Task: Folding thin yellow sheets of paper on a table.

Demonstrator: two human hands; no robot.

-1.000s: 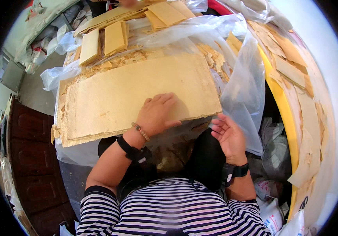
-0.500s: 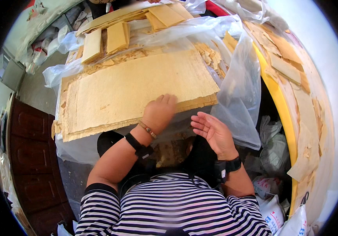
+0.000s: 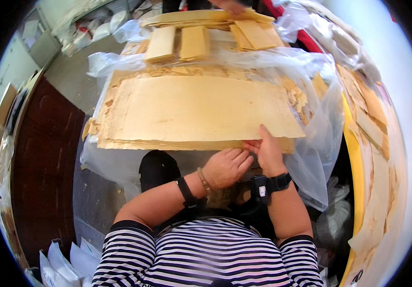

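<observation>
A stack of large, thin yellowish sheets lies before me, looking like dried tofu skin; the top sheet [image 3: 201, 107] is broad with a ragged edge. My right hand [image 3: 270, 153] is at its near edge, right of the middle, thumb on top and fingers beneath, pinching the edge. Just left of it, my left hand [image 3: 227, 168] is below the stack's front edge, back up, fingers curled together. Its fingertips meet the right hand's fingers, and whether they hold anything is hidden.
Clear plastic film [image 3: 321, 138] drapes the table around the stack. Folded bundles [image 3: 195, 42] of similar sheets lie beyond it, where another person's hand [image 3: 233, 6] shows. A yellow-edged surface [image 3: 352, 158] with loose sheets runs along the right. A dark brown cabinet [image 3: 45, 167] stands left.
My left hand has moved off the top sheet to below its front edge. My right hand, raised and open before, has come to the sheet's edge and pinched it. The view has shifted.
</observation>
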